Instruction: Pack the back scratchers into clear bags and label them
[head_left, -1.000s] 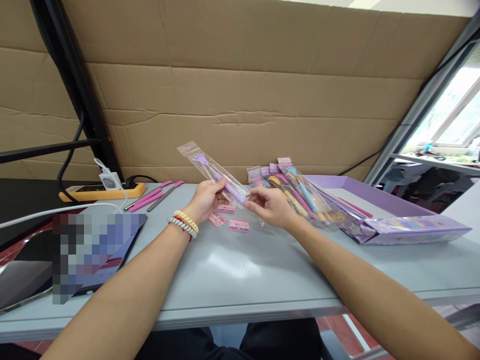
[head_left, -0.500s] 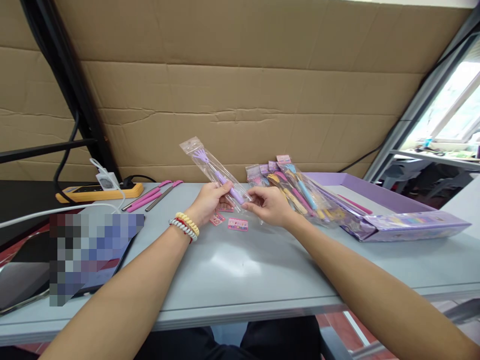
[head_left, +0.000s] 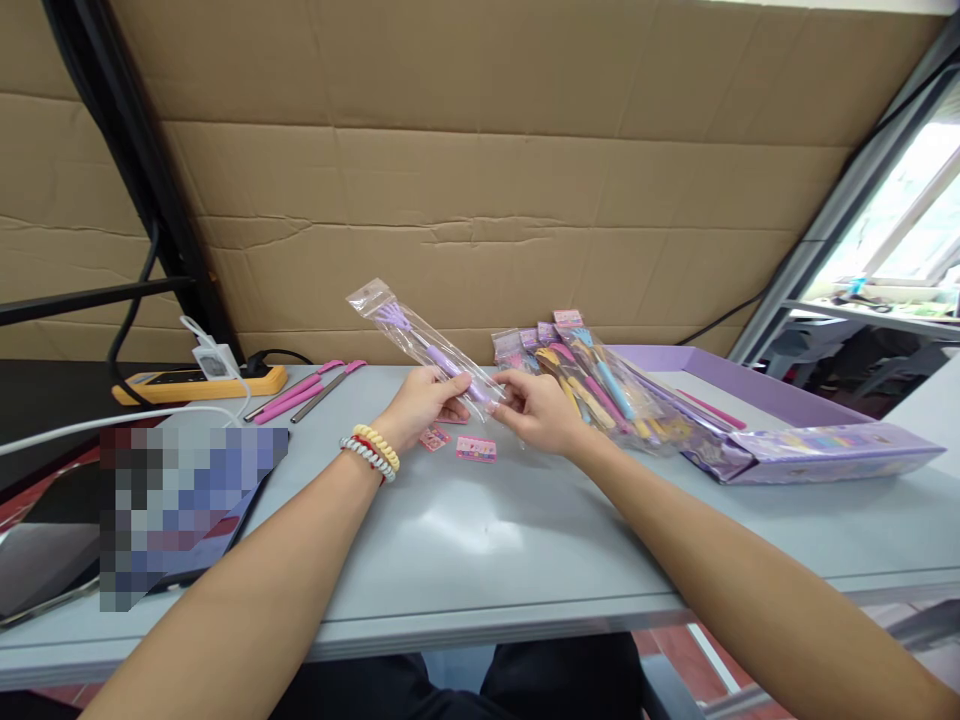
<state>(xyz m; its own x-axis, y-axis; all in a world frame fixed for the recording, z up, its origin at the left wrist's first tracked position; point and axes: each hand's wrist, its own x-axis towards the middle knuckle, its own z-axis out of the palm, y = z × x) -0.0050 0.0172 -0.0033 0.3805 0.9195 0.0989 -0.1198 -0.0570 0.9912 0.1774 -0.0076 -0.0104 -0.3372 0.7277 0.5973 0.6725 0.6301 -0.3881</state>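
Observation:
A purple back scratcher point(head_left: 437, 354) with a hand-shaped head lies inside a clear plastic bag point(head_left: 369, 298), tilted with its head up to the left. My left hand point(head_left: 421, 405) grips the bagged handle from the left, thumb on top. My right hand point(head_left: 541, 408) pinches the bag's lower right end, by the handle's tip. Beneath the hands, small pink printed cards point(head_left: 476, 449) lie on the grey table point(head_left: 465, 560); one is partly covered by my left fingers.
Several bagged back scratchers point(head_left: 600, 385) lie right of my right hand, beside an open purple box point(head_left: 832, 455). Unbagged pink back scratchers point(head_left: 304, 398) lie at left, near a yellow power strip point(head_left: 199, 385) with a white charger. A tablet-like device point(head_left: 247, 515) sits at front left. Cardboard point(head_left: 480, 180) stands behind.
The bagged back scratcher has tipped slightly, its head end now lower and farther left than half a second ago. Both hands keep hold of it, and my left thumb has shifted right along the handle.

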